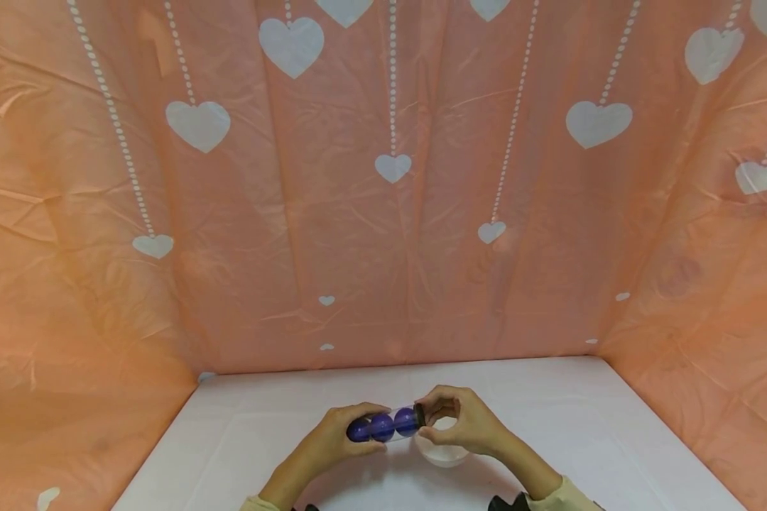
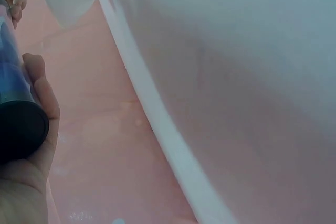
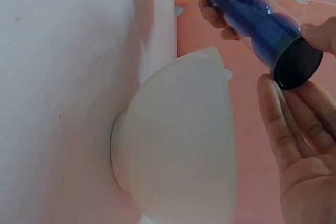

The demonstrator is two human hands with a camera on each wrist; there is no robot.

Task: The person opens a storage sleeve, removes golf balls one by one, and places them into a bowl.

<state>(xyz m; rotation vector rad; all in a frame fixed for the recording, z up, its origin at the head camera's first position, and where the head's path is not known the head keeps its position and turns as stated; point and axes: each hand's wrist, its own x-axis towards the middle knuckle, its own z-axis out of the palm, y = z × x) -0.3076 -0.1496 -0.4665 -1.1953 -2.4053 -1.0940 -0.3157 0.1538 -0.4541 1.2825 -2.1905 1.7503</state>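
White bowl (image 1: 444, 455) stands near the right hand (image 1: 465, 424).

One clear tube (image 1: 398, 434) with two black end caps (image 3: 298, 64) encloses three purple balls (image 1: 382, 426); one left hand (image 1: 340, 433), one right hand (image 1: 469, 426); one white bowl (image 1: 444, 454), well in from the far edge of one table (image 1: 262, 404).

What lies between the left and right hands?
In the head view, the clear tube holding three purple balls spans the gap, from the left hand at one end to the right hand at a dark cap.
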